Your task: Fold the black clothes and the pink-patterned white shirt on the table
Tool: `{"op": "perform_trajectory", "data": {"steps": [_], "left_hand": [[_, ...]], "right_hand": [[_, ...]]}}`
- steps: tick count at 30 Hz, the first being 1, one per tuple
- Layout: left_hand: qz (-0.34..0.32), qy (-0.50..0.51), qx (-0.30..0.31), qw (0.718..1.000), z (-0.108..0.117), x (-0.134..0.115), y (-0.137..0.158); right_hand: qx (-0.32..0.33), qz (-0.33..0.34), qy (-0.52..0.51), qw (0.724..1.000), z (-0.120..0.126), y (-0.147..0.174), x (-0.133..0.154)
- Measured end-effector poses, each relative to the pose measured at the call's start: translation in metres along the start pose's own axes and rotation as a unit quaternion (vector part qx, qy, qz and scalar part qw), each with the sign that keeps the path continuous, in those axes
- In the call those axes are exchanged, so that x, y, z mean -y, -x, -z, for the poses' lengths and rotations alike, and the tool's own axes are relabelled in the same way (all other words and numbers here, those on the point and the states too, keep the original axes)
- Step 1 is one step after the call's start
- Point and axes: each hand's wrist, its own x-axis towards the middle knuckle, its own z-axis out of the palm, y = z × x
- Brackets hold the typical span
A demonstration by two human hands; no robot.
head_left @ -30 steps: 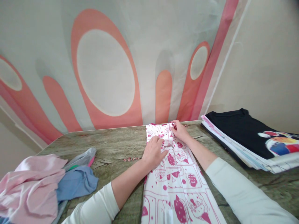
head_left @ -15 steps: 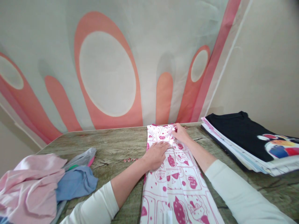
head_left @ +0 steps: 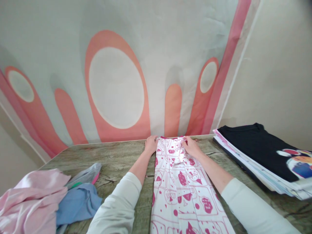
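A long white garment with magenta cartoon print (head_left: 182,191) lies folded into a narrow strip, its magenta neckline at the far table edge. It runs toward me and out of the bottom of the view. At its far left corner is my left hand (head_left: 151,144), fingers closed on the edge of the cloth. Opposite, my right hand (head_left: 191,148) pinches the far right edge, where a small folded-over flap of the same fabric lies. My fingertips are partly hidden by the cloth and the hands themselves.
On the right stands a stack of folded clothes, topped by a black T-shirt (head_left: 253,146). Loose clothes lie at the left: a pink one (head_left: 34,198), a blue one (head_left: 79,203) and a grey one (head_left: 85,177). The wood-patterned table (head_left: 122,156) meets a wall behind.
My left hand has lifted off the middle of the garment and moved away from me to its far left corner. The right hand stays at the far right edge. The view has tilted up slightly.
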Motion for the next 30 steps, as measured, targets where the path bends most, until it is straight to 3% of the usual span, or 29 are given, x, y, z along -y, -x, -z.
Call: {"op": "perform_trajectory", "data": {"steps": [10,30], "left_hand": [[0.021,-0.024,0.006,0.999,-0.011,0.014,-0.018],[0.086,-0.022,-0.036,0.995,-0.005,0.027,-0.01]], "right_hand": [[0.008,0.015,0.017,1.0,-0.001,-0.003,-0.007],[-0.014,-0.028,-0.015,0.999,-0.004,-0.007,-0.011]]}}
